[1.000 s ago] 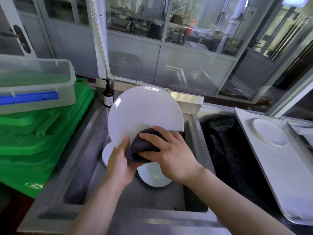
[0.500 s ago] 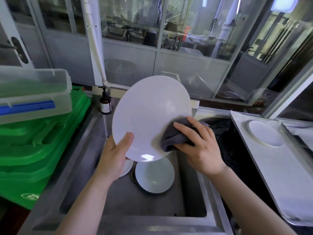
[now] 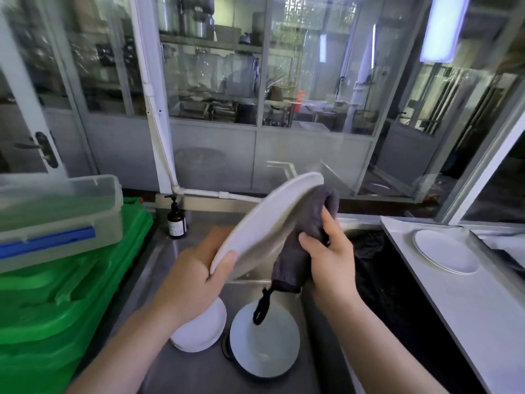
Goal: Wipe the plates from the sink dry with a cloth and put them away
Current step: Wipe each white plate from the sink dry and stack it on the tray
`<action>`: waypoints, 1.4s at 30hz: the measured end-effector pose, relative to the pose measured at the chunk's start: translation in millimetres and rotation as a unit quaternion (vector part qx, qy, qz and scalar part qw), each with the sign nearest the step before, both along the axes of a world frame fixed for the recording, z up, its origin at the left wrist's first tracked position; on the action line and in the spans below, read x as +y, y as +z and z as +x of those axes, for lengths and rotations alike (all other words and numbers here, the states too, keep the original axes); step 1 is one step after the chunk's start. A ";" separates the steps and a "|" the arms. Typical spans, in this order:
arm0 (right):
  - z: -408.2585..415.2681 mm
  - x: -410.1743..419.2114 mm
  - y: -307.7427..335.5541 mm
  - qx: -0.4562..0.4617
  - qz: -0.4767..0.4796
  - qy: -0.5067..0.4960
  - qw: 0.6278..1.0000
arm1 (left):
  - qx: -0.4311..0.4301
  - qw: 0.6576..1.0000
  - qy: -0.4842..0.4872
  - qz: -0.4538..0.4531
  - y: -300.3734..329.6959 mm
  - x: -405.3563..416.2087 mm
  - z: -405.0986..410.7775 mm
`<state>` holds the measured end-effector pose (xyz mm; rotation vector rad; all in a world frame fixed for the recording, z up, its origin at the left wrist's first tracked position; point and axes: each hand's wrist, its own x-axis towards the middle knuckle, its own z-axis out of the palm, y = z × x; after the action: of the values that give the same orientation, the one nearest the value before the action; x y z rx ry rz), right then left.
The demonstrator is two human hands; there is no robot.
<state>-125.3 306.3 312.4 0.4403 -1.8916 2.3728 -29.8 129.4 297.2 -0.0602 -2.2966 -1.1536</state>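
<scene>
My left hand [image 3: 193, 277] grips the lower edge of a large white plate [image 3: 264, 220], which is tilted almost edge-on above the steel sink [image 3: 159, 254]. My right hand [image 3: 329, 260] holds a dark grey cloth [image 3: 301, 240] against the plate's right underside; the cloth's loop hangs down. Two more white plates lie in the sink bottom, a smaller plate [image 3: 201, 331] at left and a second plate [image 3: 265, 339] at right. One white plate [image 3: 446, 250] rests on the white counter [image 3: 460, 308] at right.
Green crates [image 3: 65, 297] with a clear lidded box [image 3: 56, 217] on top stand at the left. A brown pump bottle [image 3: 176, 220] sits at the sink's back corner. A black-lined basin [image 3: 389, 277] lies between sink and counter. Glass partitions rise behind.
The plate has been turned from facing me to nearly edge-on and raised to the right. The cloth hand has moved from the plate's front to its back side.
</scene>
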 end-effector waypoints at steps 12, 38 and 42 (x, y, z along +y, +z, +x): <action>10.3 4.0 45.4 -0.259 -0.192 0.283 0.903 | 0.124 0.895 0.070 -0.422 27.8 -14.2 -0.9; -27.4 11.7 41.8 -0.182 -0.156 0.059 0.969 | 0.024 0.791 -0.139 0.595 4.7 -21.7 11.7; -34.8 -4.3 51.4 0.219 0.174 -0.031 0.960 | 0.042 0.797 -0.132 0.588 14.2 -17.7 4.1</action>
<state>-160.1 302.0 363.8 0.8367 -2.0520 1.7113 -25.7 111.6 311.4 0.0443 -1.1503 -2.4469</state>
